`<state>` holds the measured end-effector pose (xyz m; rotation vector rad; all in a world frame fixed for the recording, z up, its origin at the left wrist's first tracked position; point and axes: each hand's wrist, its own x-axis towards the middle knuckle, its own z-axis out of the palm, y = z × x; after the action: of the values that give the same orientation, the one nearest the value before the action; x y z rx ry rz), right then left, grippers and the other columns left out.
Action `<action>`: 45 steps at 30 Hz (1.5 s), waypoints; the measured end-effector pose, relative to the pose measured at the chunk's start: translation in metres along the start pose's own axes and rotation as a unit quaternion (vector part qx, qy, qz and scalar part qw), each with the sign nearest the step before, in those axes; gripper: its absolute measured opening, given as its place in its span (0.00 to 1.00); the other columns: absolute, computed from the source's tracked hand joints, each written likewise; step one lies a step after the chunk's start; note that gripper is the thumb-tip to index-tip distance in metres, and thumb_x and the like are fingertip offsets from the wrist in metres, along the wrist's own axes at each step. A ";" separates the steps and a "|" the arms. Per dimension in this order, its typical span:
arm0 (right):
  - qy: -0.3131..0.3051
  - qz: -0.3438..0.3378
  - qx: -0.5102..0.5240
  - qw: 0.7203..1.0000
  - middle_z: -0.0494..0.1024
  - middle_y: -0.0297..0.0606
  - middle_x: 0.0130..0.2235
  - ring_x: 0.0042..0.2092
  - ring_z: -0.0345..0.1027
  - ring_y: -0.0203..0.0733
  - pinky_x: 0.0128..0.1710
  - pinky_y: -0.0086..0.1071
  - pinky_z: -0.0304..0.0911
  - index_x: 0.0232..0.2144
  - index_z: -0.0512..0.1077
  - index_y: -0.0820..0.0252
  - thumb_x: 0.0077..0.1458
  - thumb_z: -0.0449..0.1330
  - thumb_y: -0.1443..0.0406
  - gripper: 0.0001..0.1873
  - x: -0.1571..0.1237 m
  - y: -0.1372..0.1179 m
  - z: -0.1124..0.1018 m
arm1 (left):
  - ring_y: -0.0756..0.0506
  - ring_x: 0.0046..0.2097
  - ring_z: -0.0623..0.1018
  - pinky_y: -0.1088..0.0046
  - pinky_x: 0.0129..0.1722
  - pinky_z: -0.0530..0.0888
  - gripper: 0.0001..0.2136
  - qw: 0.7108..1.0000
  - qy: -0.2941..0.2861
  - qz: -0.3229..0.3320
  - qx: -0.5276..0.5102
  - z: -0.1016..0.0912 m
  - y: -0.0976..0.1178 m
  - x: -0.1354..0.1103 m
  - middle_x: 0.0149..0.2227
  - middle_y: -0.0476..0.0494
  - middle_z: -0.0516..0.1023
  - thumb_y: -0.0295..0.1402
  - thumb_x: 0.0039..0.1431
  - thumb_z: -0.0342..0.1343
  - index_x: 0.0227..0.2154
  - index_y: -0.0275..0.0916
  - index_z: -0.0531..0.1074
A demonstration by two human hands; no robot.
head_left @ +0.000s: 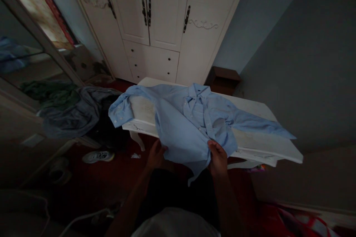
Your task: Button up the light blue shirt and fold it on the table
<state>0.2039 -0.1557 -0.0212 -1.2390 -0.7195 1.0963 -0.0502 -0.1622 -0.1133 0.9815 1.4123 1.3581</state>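
A light blue button-up shirt (191,118) lies spread face up on a small white table (267,144), its collar toward the wardrobe and its sleeves stretched to both sides. My left hand (156,154) grips the shirt's lower left hem, with the fingers tucked under the cloth. My right hand (218,157) is closed on the lower right front edge near the button placket. The hem hangs over the table's near edge between my hands.
A white wardrobe (164,26) stands behind the table, with a brown box (224,77) beside it. A pile of grey and green clothes (69,107) lies at the left. A white shoe (98,156) rests on the red floor. A grey wall runs along the right.
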 end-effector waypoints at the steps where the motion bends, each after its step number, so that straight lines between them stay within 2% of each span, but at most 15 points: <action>1: 0.011 -0.004 -0.006 1.000 0.78 0.34 0.31 0.34 0.69 0.40 0.37 0.34 0.64 0.32 0.77 0.60 0.45 0.67 0.53 0.17 0.000 0.004 -0.003 | 0.38 0.51 0.75 0.62 0.50 0.71 0.27 1.000 -0.008 -0.013 -0.003 0.002 0.003 0.001 0.49 0.37 0.77 0.47 0.44 0.64 0.45 0.36 0.74; 5: 0.031 -0.019 -0.043 0.998 0.78 0.34 0.32 0.36 0.69 0.40 0.38 0.34 0.64 0.32 0.77 0.61 0.44 0.67 0.53 0.18 0.000 0.006 -0.007 | 0.41 0.38 0.77 0.68 0.37 0.73 0.25 0.999 0.008 -0.054 0.006 -0.008 0.015 -0.001 0.34 0.41 0.80 0.53 0.44 0.61 0.35 0.33 0.78; 8: 0.016 -0.024 -0.089 0.996 0.77 0.33 0.29 0.33 0.69 0.39 0.34 0.32 0.65 0.32 0.77 0.61 0.44 0.67 0.52 0.19 -0.003 0.000 -0.003 | 0.43 0.36 0.76 0.71 0.34 0.71 0.27 0.996 0.058 -0.071 0.012 -0.030 0.025 -0.008 0.32 0.43 0.78 0.56 0.44 0.59 0.34 0.33 0.77; 12: -0.035 0.026 -0.112 0.993 0.77 0.34 0.27 0.27 0.70 0.41 0.23 0.32 0.66 0.35 0.74 0.58 0.43 0.67 0.50 0.21 -0.008 -0.008 0.007 | 0.45 0.33 0.74 0.73 0.31 0.70 0.30 0.986 0.125 -0.108 0.024 -0.062 0.042 -0.019 0.31 0.44 0.77 0.58 0.40 0.60 0.34 0.33 0.76; 18: -0.101 0.054 -0.127 0.985 0.79 0.39 0.29 0.25 0.73 0.42 0.21 0.32 0.67 0.35 0.73 0.59 0.41 0.66 0.46 0.26 -0.013 -0.009 0.012 | 0.47 0.27 0.71 0.75 0.25 0.67 0.28 0.983 0.095 -0.120 0.106 -0.093 0.052 -0.035 0.25 0.48 0.74 0.59 0.43 0.58 0.31 0.35 0.75; 21: -0.121 0.060 -0.132 0.982 0.79 0.39 0.29 0.24 0.73 0.41 0.21 0.32 0.67 0.35 0.73 0.59 0.41 0.67 0.46 0.26 -0.014 -0.009 0.010 | 0.47 0.28 0.73 0.75 0.25 0.68 0.28 0.976 0.098 -0.121 0.152 -0.100 0.048 -0.040 0.26 0.48 0.76 0.60 0.43 0.58 0.30 0.36 0.75; 23: -0.134 0.055 -0.134 0.980 0.79 0.38 0.28 0.25 0.73 0.41 0.21 0.32 0.66 0.35 0.74 0.59 0.41 0.67 0.46 0.26 -0.013 -0.011 0.007 | 0.45 0.29 0.74 0.73 0.26 0.70 0.29 0.975 0.076 -0.128 0.167 -0.102 0.047 -0.041 0.27 0.45 0.77 0.61 0.43 0.57 0.30 0.35 0.76; 27: -0.156 0.030 -0.138 0.978 0.79 0.37 0.28 0.25 0.73 0.41 0.23 0.33 0.67 0.35 0.74 0.59 0.42 0.67 0.47 0.24 -0.005 -0.022 -0.002 | 0.39 0.39 0.78 0.66 0.37 0.75 0.30 0.980 0.038 -0.099 0.167 -0.099 0.046 -0.039 0.36 0.39 0.80 0.61 0.46 0.54 0.34 0.36 0.76; 29: -0.156 0.009 -0.143 0.977 0.79 0.37 0.28 0.25 0.72 0.40 0.24 0.32 0.67 0.34 0.74 0.59 0.43 0.67 0.47 0.23 0.003 -0.033 -0.007 | 0.37 0.45 0.78 0.62 0.43 0.74 0.29 0.977 0.058 -0.068 0.195 -0.096 0.049 -0.036 0.42 0.37 0.80 0.59 0.48 0.53 0.38 0.37 0.75; 32: -0.154 -0.027 -0.153 0.976 0.79 0.38 0.27 0.25 0.71 0.40 0.24 0.32 0.66 0.33 0.75 0.60 0.44 0.66 0.48 0.22 0.019 -0.054 -0.015 | 0.35 0.46 0.77 0.59 0.45 0.74 0.28 0.960 0.112 -0.035 0.253 -0.089 0.059 -0.029 0.44 0.34 0.78 0.57 0.48 0.53 0.41 0.36 0.73; 35: -0.153 -0.061 -0.166 0.972 0.79 0.38 0.27 0.25 0.71 0.39 0.25 0.32 0.65 0.33 0.75 0.59 0.45 0.66 0.50 0.19 0.038 -0.076 -0.019 | 0.36 0.45 0.78 0.59 0.45 0.74 0.25 0.953 0.127 0.026 0.275 -0.076 0.081 -0.019 0.43 0.35 0.79 0.54 0.51 0.52 0.40 0.37 0.73; 39: -0.167 -0.097 -0.186 0.963 0.79 0.37 0.27 0.25 0.69 0.38 0.26 0.32 0.64 0.33 0.75 0.59 0.46 0.65 0.52 0.17 0.066 -0.100 -0.018 | 0.41 0.43 0.78 0.65 0.45 0.74 0.19 0.946 0.123 0.140 0.267 -0.051 0.123 0.003 0.41 0.40 0.79 0.49 0.56 0.51 0.39 0.38 0.75; 42: -0.187 -0.111 -0.200 0.955 0.79 0.37 0.27 0.25 0.69 0.38 0.26 0.32 0.64 0.34 0.75 0.59 0.45 0.65 0.53 0.18 0.090 -0.112 -0.014 | 0.44 0.41 0.78 0.68 0.43 0.75 0.17 0.940 0.133 0.195 0.246 -0.030 0.153 0.030 0.40 0.42 0.79 0.46 0.59 0.51 0.39 0.39 0.75; 45: -0.202 -0.119 -0.210 0.949 0.79 0.36 0.27 0.25 0.69 0.39 0.26 0.32 0.63 0.33 0.75 0.60 0.45 0.65 0.53 0.18 0.120 -0.118 -0.009 | 0.45 0.40 0.78 0.69 0.41 0.75 0.16 0.926 0.124 0.254 0.249 -0.013 0.176 0.067 0.39 0.42 0.79 0.44 0.59 0.50 0.38 0.38 0.75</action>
<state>0.2834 -0.0437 0.0760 -1.2451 -1.4377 1.0338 -0.0893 -0.0880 0.0563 1.6425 1.8303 1.5630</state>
